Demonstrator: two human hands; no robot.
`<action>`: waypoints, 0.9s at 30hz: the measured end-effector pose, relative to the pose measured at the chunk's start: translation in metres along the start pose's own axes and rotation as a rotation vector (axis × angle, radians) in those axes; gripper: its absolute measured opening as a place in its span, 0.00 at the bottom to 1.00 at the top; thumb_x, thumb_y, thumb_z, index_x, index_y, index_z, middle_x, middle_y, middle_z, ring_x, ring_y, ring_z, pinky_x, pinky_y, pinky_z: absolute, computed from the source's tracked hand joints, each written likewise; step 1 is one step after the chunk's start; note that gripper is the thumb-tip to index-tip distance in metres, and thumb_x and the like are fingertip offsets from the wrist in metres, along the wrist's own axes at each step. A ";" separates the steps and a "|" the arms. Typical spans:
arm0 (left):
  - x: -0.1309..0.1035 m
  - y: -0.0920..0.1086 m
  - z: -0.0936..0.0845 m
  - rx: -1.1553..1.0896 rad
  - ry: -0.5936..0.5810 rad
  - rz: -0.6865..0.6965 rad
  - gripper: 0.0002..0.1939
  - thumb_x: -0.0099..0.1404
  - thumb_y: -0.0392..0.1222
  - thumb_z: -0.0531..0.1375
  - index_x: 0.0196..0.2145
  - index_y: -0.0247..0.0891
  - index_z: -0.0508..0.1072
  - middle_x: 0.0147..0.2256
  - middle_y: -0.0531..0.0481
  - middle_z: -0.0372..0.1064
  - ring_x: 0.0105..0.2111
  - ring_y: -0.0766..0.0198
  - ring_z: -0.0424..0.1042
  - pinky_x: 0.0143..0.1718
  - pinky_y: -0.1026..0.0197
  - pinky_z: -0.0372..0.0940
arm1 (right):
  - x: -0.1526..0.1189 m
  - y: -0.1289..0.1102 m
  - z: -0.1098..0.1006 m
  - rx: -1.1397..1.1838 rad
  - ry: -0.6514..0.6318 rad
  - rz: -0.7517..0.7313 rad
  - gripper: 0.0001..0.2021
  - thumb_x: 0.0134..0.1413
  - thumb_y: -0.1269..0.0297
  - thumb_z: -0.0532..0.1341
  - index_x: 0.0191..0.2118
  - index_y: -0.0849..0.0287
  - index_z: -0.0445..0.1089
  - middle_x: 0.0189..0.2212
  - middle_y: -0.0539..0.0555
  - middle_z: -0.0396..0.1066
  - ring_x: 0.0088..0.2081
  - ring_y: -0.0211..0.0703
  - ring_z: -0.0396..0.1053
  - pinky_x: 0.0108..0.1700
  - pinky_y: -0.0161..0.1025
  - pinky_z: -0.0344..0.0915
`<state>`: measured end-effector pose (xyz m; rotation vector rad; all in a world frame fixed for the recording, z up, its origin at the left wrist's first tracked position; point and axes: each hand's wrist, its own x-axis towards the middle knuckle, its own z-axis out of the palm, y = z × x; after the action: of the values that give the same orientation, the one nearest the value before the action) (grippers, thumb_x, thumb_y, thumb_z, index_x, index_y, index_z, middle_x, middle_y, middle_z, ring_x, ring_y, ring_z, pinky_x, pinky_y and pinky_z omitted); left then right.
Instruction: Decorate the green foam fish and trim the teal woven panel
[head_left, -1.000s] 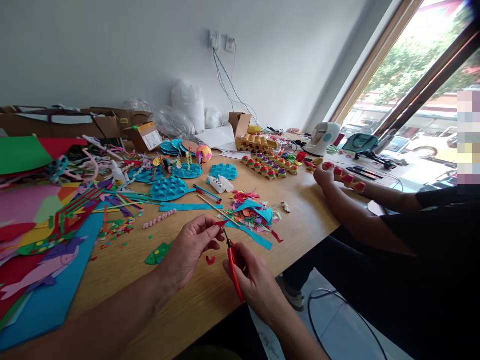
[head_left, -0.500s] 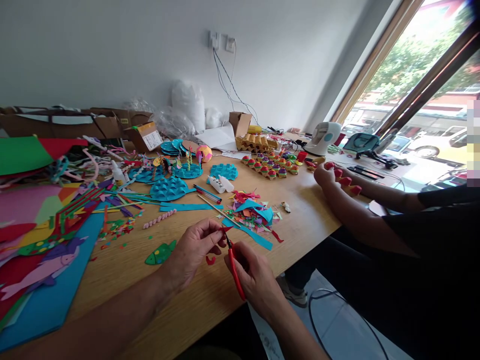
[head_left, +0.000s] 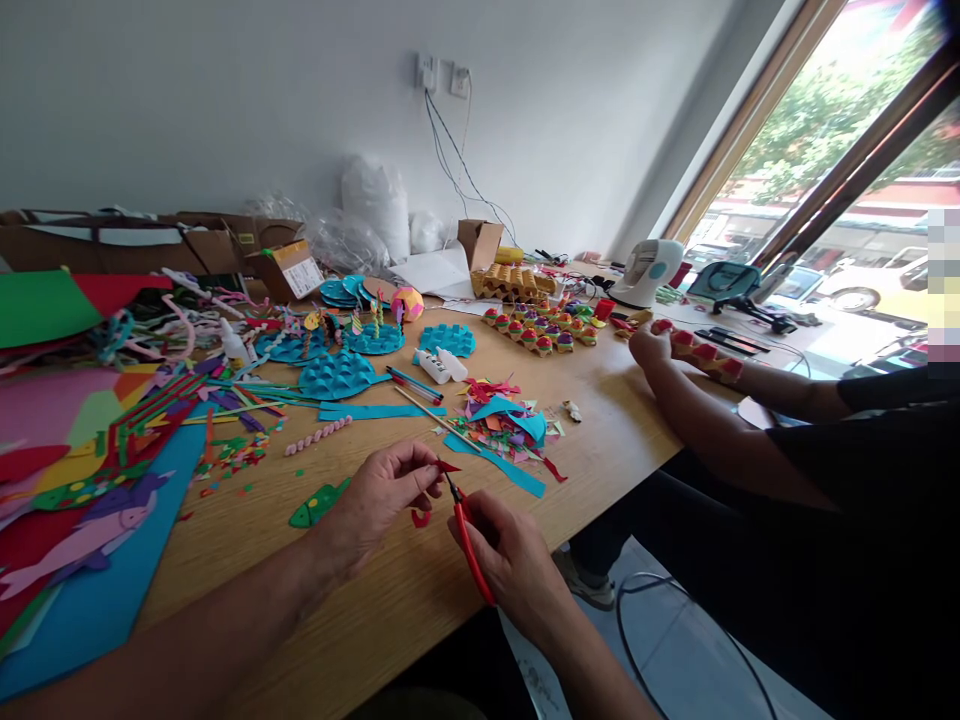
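My left hand [head_left: 386, 492] pinches a small red paper piece [head_left: 448, 467] between thumb and fingertips, above the front part of the wooden table [head_left: 247, 570]. In my right hand [head_left: 514, 545] is a pair of red-handled scissors [head_left: 474, 555], the fingers wrapped round the handles. The dark blade tips point up and sit just below the red piece; whether they touch it I cannot tell. A curled red scrap [head_left: 421, 518] lies on the table beneath my hands. Left of my left hand lies a green paper fish [head_left: 319, 505], partly covered by that hand.
A heap of coloured paper scraps [head_left: 502, 415] lies beyond my hands, near white glue bottles [head_left: 442, 366] and blue egg-tray pieces [head_left: 341, 376]. Coloured sheets [head_left: 169, 560] cover the left side. At right, a co-worker's hands [head_left: 651, 348] hold a red-painted egg-carton strip [head_left: 705, 355].
The scissors' tips have dropped slightly away from the red paper piece, which has tilted in my left fingers. The co-worker's egg-carton strip has shifted and turned.
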<state>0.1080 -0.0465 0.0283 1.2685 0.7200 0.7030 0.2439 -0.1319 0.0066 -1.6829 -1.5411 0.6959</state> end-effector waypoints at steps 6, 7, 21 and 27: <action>-0.001 0.002 0.000 0.002 0.026 -0.010 0.04 0.55 0.39 0.58 0.26 0.35 0.68 0.24 0.52 0.66 0.27 0.66 0.65 0.27 0.64 0.60 | -0.002 0.002 -0.001 -0.011 -0.039 0.006 0.13 0.55 0.58 0.51 0.23 0.60 0.59 0.18 0.45 0.54 0.22 0.32 0.50 0.23 0.30 0.48; -0.001 0.002 0.000 0.005 0.025 -0.011 0.04 0.55 0.39 0.58 0.26 0.35 0.68 0.24 0.52 0.66 0.27 0.67 0.64 0.27 0.64 0.60 | -0.001 0.001 -0.002 -0.012 -0.040 0.005 0.13 0.55 0.59 0.51 0.23 0.60 0.59 0.18 0.45 0.54 0.22 0.32 0.50 0.23 0.30 0.48; 0.001 -0.001 -0.004 -0.033 0.043 -0.036 0.05 0.55 0.40 0.59 0.27 0.35 0.67 0.25 0.52 0.65 0.26 0.68 0.64 0.28 0.65 0.60 | -0.001 0.001 -0.005 -0.015 -0.041 -0.008 0.13 0.54 0.60 0.52 0.24 0.61 0.62 0.17 0.45 0.55 0.21 0.32 0.50 0.22 0.30 0.49; 0.001 -0.008 -0.003 -0.052 -0.018 -0.022 0.07 0.55 0.42 0.59 0.29 0.34 0.68 0.24 0.53 0.63 0.25 0.68 0.63 0.26 0.65 0.60 | 0.002 0.001 -0.002 -0.008 -0.036 0.011 0.14 0.54 0.59 0.52 0.23 0.62 0.63 0.17 0.46 0.55 0.22 0.32 0.51 0.23 0.30 0.49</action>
<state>0.1061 -0.0452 0.0203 1.2163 0.6961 0.6876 0.2461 -0.1307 0.0073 -1.6941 -1.5627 0.7305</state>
